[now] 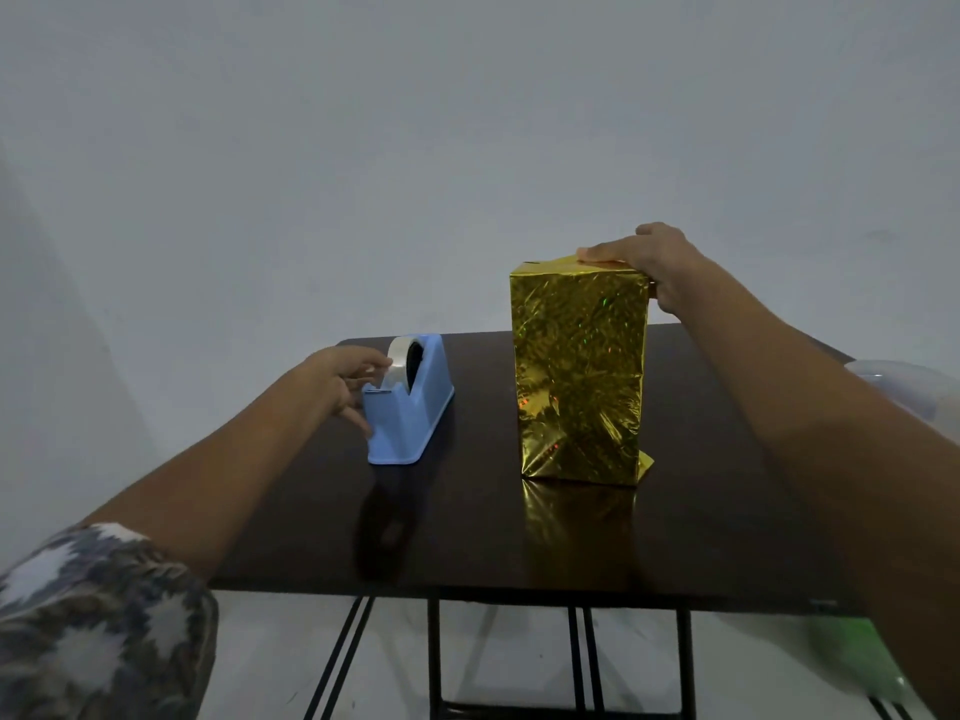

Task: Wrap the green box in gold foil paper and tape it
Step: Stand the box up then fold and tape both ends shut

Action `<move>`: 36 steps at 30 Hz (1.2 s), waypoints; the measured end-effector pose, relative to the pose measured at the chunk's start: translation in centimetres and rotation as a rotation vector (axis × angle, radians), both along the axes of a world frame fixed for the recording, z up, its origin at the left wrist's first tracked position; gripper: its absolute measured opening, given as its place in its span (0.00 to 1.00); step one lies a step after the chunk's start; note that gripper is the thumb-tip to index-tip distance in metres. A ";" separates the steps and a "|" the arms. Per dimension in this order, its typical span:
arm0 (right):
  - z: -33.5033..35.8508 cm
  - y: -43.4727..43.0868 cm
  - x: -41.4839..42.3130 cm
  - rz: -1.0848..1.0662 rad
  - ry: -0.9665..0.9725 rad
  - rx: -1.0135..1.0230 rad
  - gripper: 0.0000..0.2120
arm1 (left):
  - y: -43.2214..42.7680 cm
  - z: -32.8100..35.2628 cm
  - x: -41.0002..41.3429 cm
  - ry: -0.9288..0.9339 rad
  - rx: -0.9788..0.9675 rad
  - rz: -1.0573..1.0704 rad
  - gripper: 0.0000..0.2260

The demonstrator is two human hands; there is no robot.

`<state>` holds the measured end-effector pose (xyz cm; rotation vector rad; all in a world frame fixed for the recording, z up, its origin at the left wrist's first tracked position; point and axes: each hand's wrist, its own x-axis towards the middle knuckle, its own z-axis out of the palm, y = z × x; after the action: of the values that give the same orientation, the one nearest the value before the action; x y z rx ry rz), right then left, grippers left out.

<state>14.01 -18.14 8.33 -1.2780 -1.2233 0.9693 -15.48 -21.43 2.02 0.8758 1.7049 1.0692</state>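
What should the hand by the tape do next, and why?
Probably pull a short strip of tape off the blue dispenser. The left hand is at the roll, and the right hand presses down the top flap of the gold foil.

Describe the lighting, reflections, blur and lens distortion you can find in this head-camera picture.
Head view: the light is dim and even, with no hard shadows. Head view: the glossy table mirrors the box and, faintly, the dispenser; the box sparkles with small green and red glints. Head view: the wide angle stretches the right arm toward the corner, where a green thing is blurred.
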 end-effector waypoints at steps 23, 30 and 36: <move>0.1 -1.3 -0.3 -0.011 0.040 0.009 0.46 | -1.3 -6.3 0.1 -0.381 0.399 0.342 0.04; 0.1 -1.5 -0.4 -0.011 0.038 0.018 0.46 | -1.7 -6.6 0.6 -0.412 0.399 0.344 0.03; 0.0 -0.9 -0.2 -0.003 0.043 0.020 0.43 | -1.6 -7.5 -0.2 -0.374 0.359 0.283 0.14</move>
<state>13.80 -19.05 8.34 -1.2370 -1.1953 0.9749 -15.68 -23.02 -5.50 0.6067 1.3667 1.6545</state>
